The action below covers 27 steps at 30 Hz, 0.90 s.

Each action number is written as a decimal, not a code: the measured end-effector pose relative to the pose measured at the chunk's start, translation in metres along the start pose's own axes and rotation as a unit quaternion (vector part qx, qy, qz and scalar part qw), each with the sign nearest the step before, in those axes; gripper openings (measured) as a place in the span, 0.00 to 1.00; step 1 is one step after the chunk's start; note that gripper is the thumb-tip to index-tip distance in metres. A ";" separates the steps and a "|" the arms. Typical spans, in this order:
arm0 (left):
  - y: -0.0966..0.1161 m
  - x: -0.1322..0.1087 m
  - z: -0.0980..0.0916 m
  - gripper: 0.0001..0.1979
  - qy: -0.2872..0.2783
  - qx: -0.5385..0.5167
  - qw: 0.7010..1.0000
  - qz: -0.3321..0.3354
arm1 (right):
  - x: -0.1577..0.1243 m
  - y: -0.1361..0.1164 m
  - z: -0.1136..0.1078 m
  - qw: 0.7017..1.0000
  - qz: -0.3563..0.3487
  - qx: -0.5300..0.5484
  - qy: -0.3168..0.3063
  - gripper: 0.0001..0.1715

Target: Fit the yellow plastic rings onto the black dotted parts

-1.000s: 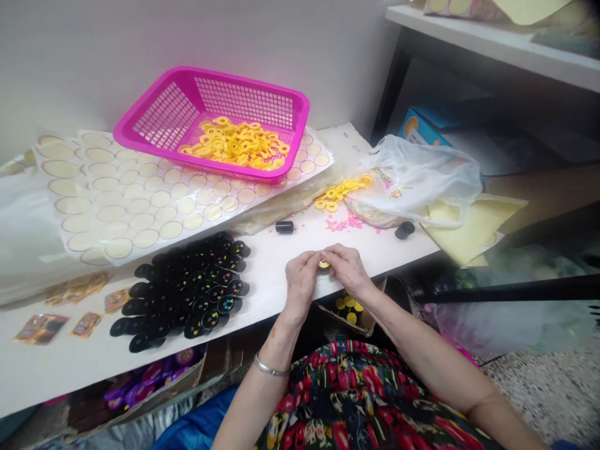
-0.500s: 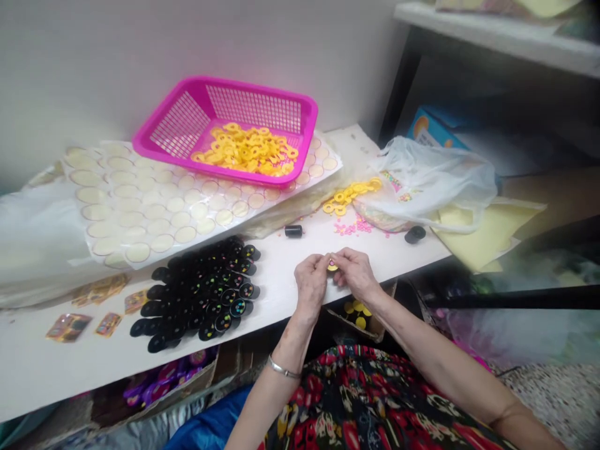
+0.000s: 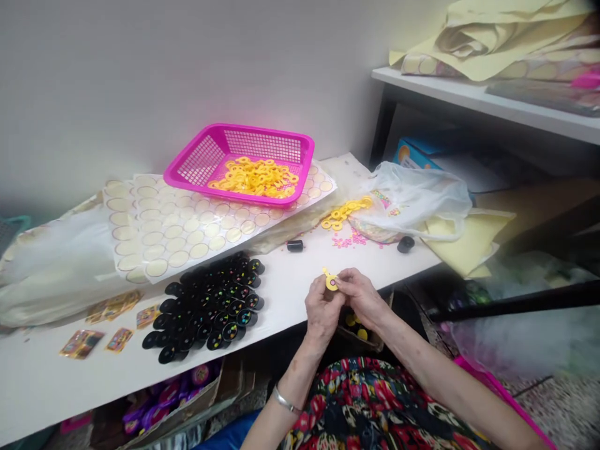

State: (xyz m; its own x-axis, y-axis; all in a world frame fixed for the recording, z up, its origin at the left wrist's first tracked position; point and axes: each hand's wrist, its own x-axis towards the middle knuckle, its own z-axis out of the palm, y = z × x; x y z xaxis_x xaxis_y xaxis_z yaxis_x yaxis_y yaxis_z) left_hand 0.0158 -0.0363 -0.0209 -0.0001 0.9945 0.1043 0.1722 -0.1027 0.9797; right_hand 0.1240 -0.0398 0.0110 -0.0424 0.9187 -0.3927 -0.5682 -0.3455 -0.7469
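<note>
Both hands meet over the table's front edge, fingers closed around a small yellow plastic piece point(image 3: 330, 283). It has a round body with a pink-ringed centre and a short tab pointing up. My left hand point(image 3: 322, 309) grips it from the left and below; my right hand point(image 3: 360, 294) pinches its right side. Similar yellow pieces point(image 3: 344, 214) lie in a loose pile beyond the hands, beside scattered small pink bits point(image 3: 349, 239). A black cylinder point(image 3: 295, 246) lies on its side nearby, and another black piece point(image 3: 405, 244) is farther right.
A pink basket point(image 3: 187, 178) of yellow pieces rests on sheets of round stickers point(image 3: 175, 232). Many black cups with coloured bits point(image 3: 210, 306) cluster at left, near small printed packets point(image 3: 82, 344). A white plastic bag point(image 3: 422, 197) lies right, below a shelf point(image 3: 469, 100). Boxes sit under the table.
The view has tipped up, so the scene sits lower. Between my fingers the yellow piece has turned and shows more, its tab now visible. Both hands still hold it.
</note>
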 end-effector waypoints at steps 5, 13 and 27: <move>0.006 -0.003 0.000 0.14 -0.047 -0.001 0.998 0.040 | -0.002 0.002 -0.020 0.997 0.009 -0.080 -0.005 0.21; 0.015 -0.007 -0.009 0.21 -0.139 -0.088 0.986 0.005 | 0.007 -0.006 -0.035 0.978 0.131 0.045 -0.157 0.16; 0.029 -0.015 0.001 0.13 -0.280 0.022 0.957 0.077 | -0.007 -0.024 -0.065 0.936 0.129 -0.123 -0.304 0.25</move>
State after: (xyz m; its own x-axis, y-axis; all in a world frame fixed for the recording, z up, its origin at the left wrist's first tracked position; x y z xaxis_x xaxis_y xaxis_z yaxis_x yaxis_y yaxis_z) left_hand 0.0220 -0.0537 0.0055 0.5535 0.8231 0.1270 0.1688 -0.2602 0.9507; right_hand 0.1915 -0.0501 -0.0032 -0.6543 0.7117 -0.2556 -0.2712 -0.5364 -0.7992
